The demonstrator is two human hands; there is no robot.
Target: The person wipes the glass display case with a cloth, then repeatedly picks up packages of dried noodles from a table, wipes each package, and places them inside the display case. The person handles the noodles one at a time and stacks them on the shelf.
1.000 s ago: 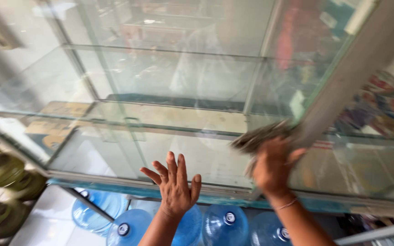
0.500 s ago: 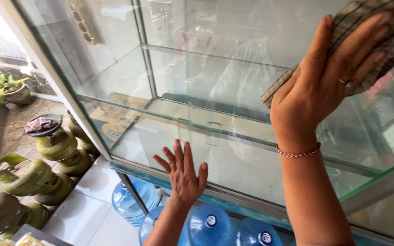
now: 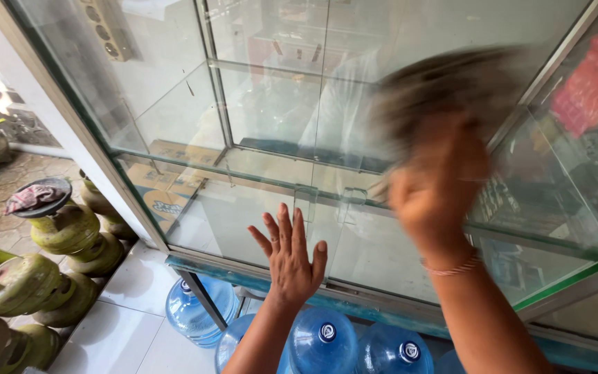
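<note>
Glass display cabinet pane (image 3: pixel 257 208) mid-wipe: left hand (image 3: pixel 291 257) spread flat on it, blurred right hand (image 3: pixel 437 187) pressing a grey cloth (image 3: pixel 444 90) above; progress unclear

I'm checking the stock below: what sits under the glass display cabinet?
Under the glass display cabinet, blue water jugs with capped tops stand on white tile. The left hand and both forearms cover parts of them; how many stand there is unclear.

Two bare hands, forearms unsleeved, right hand (image 3: pixel 437 187) blurred (thin red-and-white string bracelet at its wrist), left hand (image 3: pixel 291 260) unadorned
</note>
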